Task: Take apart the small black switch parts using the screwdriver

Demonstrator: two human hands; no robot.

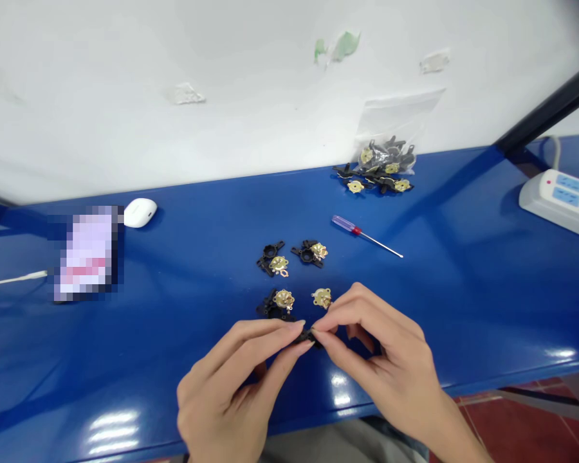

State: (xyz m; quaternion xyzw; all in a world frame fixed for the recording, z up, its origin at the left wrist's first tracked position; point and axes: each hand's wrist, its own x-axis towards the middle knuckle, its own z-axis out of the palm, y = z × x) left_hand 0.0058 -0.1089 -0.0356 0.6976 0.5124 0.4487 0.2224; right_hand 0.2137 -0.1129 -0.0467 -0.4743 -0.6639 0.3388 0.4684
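Observation:
Between the fingertips of my left hand (244, 379) is a small black plastic part (309, 337), mostly hidden by the fingers. My right hand (386, 360) pinches at the same part from the other side, thumb and forefinger together. Just beyond the fingers lies a brass-coloured disc piece (322, 297), partly behind the right hand. A black housing (273, 311) with another brass piece (284, 298) on it rests beside the left fingers. Farther back are two more groups of black plastic parts (270, 252) and brass pieces (319, 251).
A screwdriver (367, 235) with a purple handle lies right of the parts. Behind it, a clear plastic bag (398, 122) and a pile of black and brass parts (374, 180) sit against the wall. A phone (89, 251), a white case (140, 213) and a power strip (567, 199) flank the blue table (193, 257).

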